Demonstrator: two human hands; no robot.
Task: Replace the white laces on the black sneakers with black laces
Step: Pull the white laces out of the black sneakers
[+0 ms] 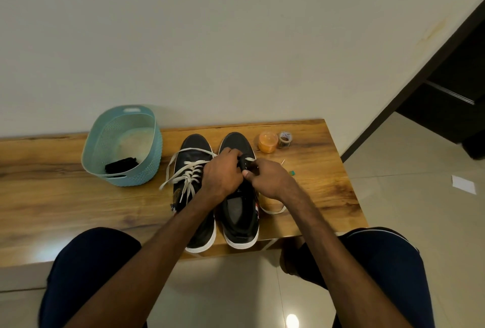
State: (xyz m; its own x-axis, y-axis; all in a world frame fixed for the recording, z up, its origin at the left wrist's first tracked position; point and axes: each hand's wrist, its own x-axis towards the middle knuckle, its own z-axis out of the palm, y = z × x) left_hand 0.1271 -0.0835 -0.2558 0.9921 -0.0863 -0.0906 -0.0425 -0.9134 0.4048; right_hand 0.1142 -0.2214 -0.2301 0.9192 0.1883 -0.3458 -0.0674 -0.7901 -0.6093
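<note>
Two black sneakers with white soles stand side by side on the wooden bench [65,196]. The left sneaker [195,196] carries a loosened white lace [189,173]. Over the lace area of the right sneaker [240,212], my left hand [221,173] and my right hand [267,178] meet, fingers curled and pinching a small dark piece with a white bit between them. What exactly they pinch is hidden. A loose white lace [274,211] lies on the bench right of that sneaker. Black laces [121,165] lie inside the teal basket [154,149].
An orange lidded jar [267,142] and a small tape roll [284,139] stand behind the right sneaker. A thin stick and a small green item [292,173] lie near my right hand. My knees are at the bench's front edge; a wall runs behind.
</note>
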